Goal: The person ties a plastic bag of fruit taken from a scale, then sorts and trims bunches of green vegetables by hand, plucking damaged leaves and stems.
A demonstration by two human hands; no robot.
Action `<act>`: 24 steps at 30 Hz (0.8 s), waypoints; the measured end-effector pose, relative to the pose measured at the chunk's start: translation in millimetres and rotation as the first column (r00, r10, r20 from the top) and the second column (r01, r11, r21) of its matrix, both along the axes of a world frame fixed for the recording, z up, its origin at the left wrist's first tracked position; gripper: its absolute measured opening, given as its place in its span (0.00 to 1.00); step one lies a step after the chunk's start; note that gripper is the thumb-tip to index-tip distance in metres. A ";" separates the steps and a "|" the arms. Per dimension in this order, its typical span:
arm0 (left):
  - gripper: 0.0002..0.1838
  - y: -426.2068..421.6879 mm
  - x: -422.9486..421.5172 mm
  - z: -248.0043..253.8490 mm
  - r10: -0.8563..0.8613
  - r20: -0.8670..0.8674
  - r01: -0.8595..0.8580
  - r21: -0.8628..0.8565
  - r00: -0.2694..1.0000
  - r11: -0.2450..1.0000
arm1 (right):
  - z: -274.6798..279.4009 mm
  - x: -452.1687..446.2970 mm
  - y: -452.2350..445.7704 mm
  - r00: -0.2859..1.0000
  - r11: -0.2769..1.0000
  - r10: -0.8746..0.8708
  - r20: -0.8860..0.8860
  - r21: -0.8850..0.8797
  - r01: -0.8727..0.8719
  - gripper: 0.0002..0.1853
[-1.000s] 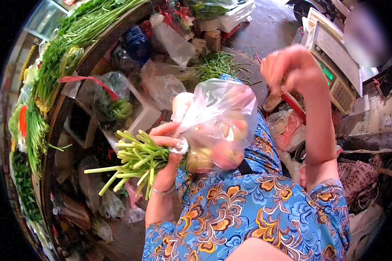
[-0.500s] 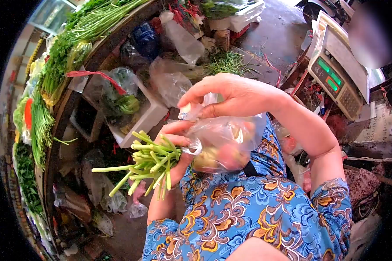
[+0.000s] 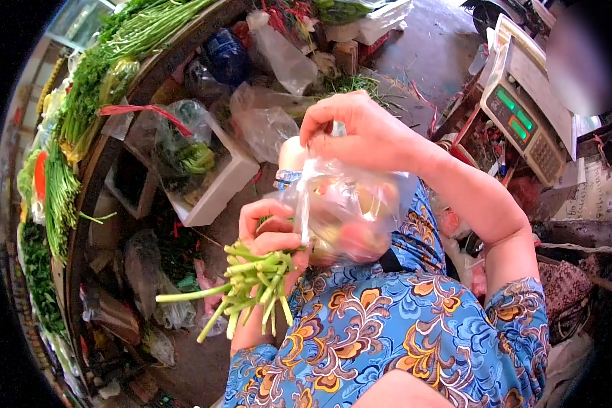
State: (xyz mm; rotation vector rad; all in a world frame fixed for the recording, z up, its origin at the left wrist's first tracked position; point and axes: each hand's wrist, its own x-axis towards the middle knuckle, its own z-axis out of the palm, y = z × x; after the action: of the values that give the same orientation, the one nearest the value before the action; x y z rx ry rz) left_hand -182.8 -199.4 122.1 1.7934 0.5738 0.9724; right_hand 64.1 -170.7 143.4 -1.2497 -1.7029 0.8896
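Observation:
A bundle of cut green stalks [image 3: 255, 285] is held in my left hand [image 3: 273, 228], its fingers curled round it and its cut ends pointing left and down. Beside the bundle rests a clear plastic bag [image 3: 350, 211] with several red and yellow-green round fruits inside, in front of my patterned blue clothing. My right hand [image 3: 350, 132] is above the bag, thumb and fingers pinched together on the bag's top edge. Between the left fingers and the bag, the exact contact is hard to make out.
Leafy greens [image 3: 81, 122] line a curved stall edge on the left. A white foam box [image 3: 224, 183] with bagged greens stands below it. At the right is a scale [image 3: 523, 115] with a lit green display. Cut green stems [image 3: 353, 85] lie on the floor ahead.
The right hand came in from the scale side to the bag, then rose slightly, drawing the bag's top upward. The left hand and its stalks shifted a little right and down.

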 end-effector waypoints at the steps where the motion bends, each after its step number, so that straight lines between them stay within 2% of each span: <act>1: 0.07 -1.5 0.8 4.5 -0.013 -0.007 0.013 0.057 1.000 0.998 | -1.1 2.2 0.7 1.000 1.000 0.000 -0.002 -0.003 0.000 0.05; 2: 0.06 -2.6 -0.1 5.6 -0.082 0.015 0.082 -0.010 0.997 0.997 | -3.2 7.1 3.4 0.967 0.978 -0.095 0.235 0.206 0.046 0.05; 3: 0.06 -3.3 0.5 1.7 -0.109 0.037 0.110 -0.023 0.993 0.994 | -5.4 11.0 6.3 0.872 0.911 -0.230 0.432 0.410 0.037 0.05; 4: 0.06 -3.3 1.2 -5.2 -0.138 0.060 0.140 -0.033 0.989 0.990 | -10.3 13.8 10.3 0.872 0.911 -0.231 0.432 0.410 0.038 0.05; 6: 0.05 -4.2 -4.9 -10.7 -0.162 0.062 0.166 -0.075 0.985 0.983 | -19.6 17.5 15.0 0.708 0.848 -0.284 0.647 0.514 -0.130 0.03; 7: 0.05 -2.7 -10.1 -8.6 -0.222 0.032 0.224 -0.170 0.974 0.960 | -18.2 19.0 12.1 0.692 0.866 -0.241 0.680 0.473 -0.163 0.09; 8: 0.06 0.0 -15.4 -5.8 -0.284 0.008 0.276 -0.266 0.959 0.924 | -19.2 21.1 11.0 0.693 0.867 -0.244 0.679 0.473 -0.158 0.09; 10: 0.05 3.4 -19.8 2.6 -0.357 -0.047 0.319 -0.351 0.933 0.880 | -24.9 31.7 13.5 0.545 0.848 -0.365 0.755 0.511 -0.140 0.10; 12: 0.05 5.1 -27.5 -1.4 -0.410 -0.108 0.352 -0.349 0.906 0.868 | -37.7 51.8 23.4 0.521 0.832 -0.482 0.705 0.555 0.020 0.09; 14: 0.07 1.0 -27.6 6.7 -0.421 -0.095 0.333 -0.468 0.902 0.819 | -46.6 62.9 22.8 0.516 0.858 -0.480 0.709 0.502 0.108 0.06; 16: 0.11 9.0 -38.8 0.3 -0.542 -0.061 0.458 -0.461 0.838 0.760 | -52.5 57.0 17.4 0.556 0.829 -0.518 0.649 0.542 0.139 0.04; 17: 0.11 6.9 -40.7 -0.8 -0.543 -0.062 0.457 -0.463 0.838 0.759 | -54.8 54.2 14.6 0.599 0.800 -0.549 0.583 0.573 0.175 0.04; 19: 0.11 1.2 -45.1 -0.9 -0.473 0.036 0.407 -0.570 0.880 0.714 | -56.4 55.5 14.3 0.598 0.808 -0.550 0.583 0.552 0.205 0.04; 20: 0.11 -0.9 -48.1 -1.3 -0.475 0.034 0.407 -0.571 0.879 0.713 | -56.4 57.9 15.2 0.593 0.812 -0.554 0.585 0.536 0.230 0.04; 22: 0.12 -3.1 -54.2 -1.4 -0.479 -0.022 0.349 -0.656 0.877 0.669 | -63.8 67.7 14.7 0.580 0.831 -0.544 0.607 0.487 0.269 0.05; 23: 0.12 -3.9 -56.8 -0.7 -0.500 -0.090 0.325 -0.658 0.862 0.679 | -68.7 74.8 12.3 0.595 0.860 -0.508 0.623 0.414 0.300 0.06; 24: 0.12 -6.6 -58.7 3.9 -0.496 -0.124 0.259 -0.732 0.859 0.630 | -73.7 81.5 10.1 0.613 0.883 -0.470 0.635 0.336 0.329 0.08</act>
State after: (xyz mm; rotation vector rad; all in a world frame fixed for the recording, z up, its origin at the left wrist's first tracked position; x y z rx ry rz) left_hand -241.5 -206.0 126.0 1.2784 0.6113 0.1003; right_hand 145.6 -160.6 69.7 -1.8928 -1.8715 -0.0751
